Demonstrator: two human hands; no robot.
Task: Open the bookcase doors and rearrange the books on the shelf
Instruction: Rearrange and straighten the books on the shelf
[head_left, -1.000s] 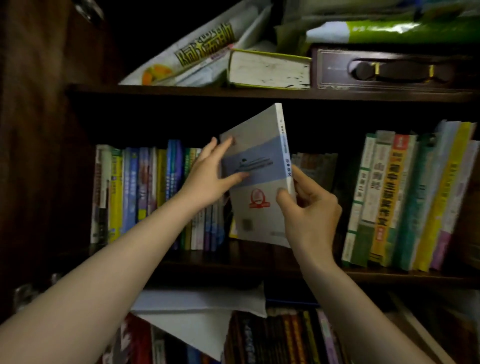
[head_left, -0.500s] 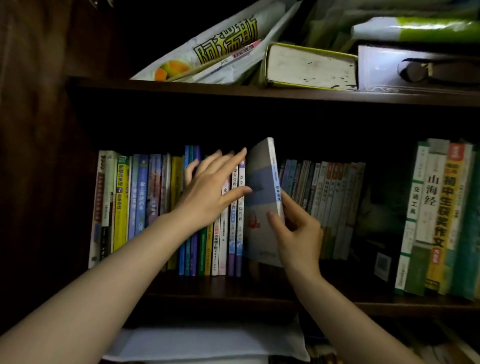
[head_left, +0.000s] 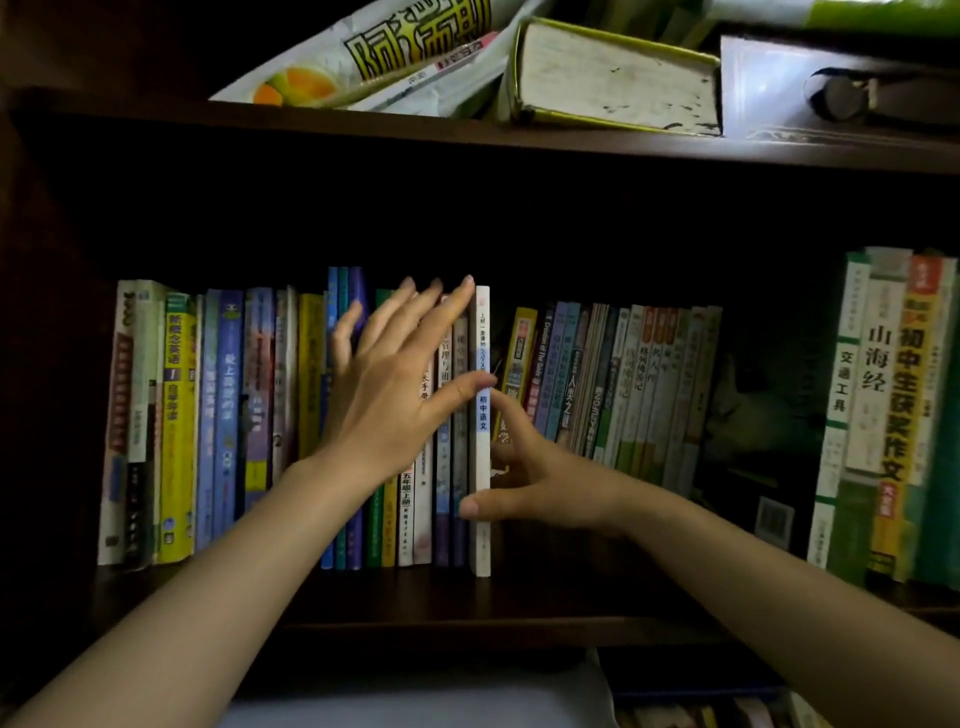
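Dim, murky view; glare flares on the box (head_left: 769, 88) upper right, corners sink into black, edges bow.

Looks like a home study corner: a dark wooden bookcase (head_left: 467, 137) packed with upright school textbooks (head_left: 228, 426), a thick worn book (head_left: 618, 78) lying flat above, beside a loose snack bag (head_left: 363, 57).
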